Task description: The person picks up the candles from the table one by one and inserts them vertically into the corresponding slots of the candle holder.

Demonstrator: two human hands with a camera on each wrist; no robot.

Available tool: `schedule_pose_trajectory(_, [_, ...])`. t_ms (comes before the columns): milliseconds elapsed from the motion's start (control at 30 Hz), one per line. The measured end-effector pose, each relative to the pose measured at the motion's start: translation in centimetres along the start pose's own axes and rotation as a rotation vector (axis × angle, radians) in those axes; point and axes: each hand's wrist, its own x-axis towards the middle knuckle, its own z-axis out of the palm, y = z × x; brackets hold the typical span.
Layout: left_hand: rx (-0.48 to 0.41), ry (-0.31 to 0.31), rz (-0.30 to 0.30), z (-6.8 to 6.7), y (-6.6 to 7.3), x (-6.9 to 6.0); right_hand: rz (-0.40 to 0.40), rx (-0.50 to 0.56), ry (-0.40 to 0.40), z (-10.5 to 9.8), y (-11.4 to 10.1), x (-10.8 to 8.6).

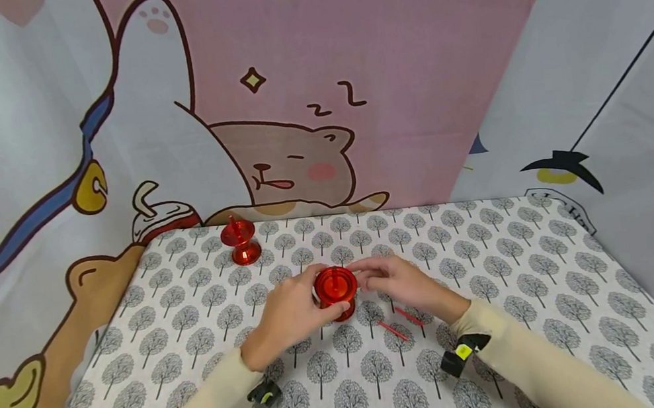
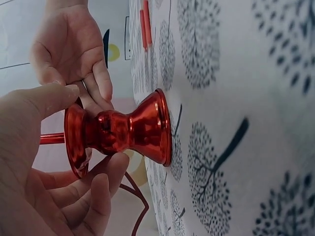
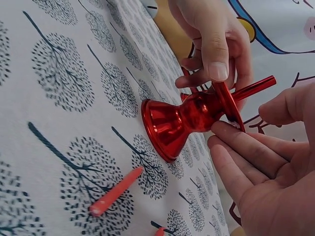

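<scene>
A shiny red metallic candle holder (image 1: 336,289) with a flared base stands on the table in front of me. From its shallow dish rises a thin red rod (image 3: 253,90). My left hand (image 1: 290,306) holds this candle holder by the dish rim, thumb on the near side and fingers round the far side. On the other side is my right hand (image 1: 401,281), its fingers extended and loosely bent at the dish edge; in the right wrist view the fingertips (image 3: 224,132) reach under the rim. Whether they press on it I cannot tell.
A second red candle holder (image 1: 245,252), also with a rod upright in it, stands at the back left of the table. Two thin red sticks (image 1: 393,331) lie near my right forearm. A tree-print cloth (image 1: 376,385) covers the table, with printed curtains (image 1: 407,56) behind.
</scene>
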Motion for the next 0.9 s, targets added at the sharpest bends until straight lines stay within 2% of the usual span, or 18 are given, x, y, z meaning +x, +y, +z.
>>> schedule_pose_trajectory(167, [-0.005, -0.021, 0.031, -0.1, 0.6, -0.6, -0.006, 0.015, -0.024, 0.1, -0.3, -1.1])
schedule_pose_trajectory(600, [-0.011, -0.092, 0.054, -0.2, 2.0, -2.2, -0.008, 0.018, -0.082, 0.4, -0.6, -3.6])
schedule_pose_trajectory(900, [-0.022, -0.132, 0.077, 0.0, 2.9, -2.9, 0.013, 0.069, -0.101, 0.3, -0.9, -5.5])
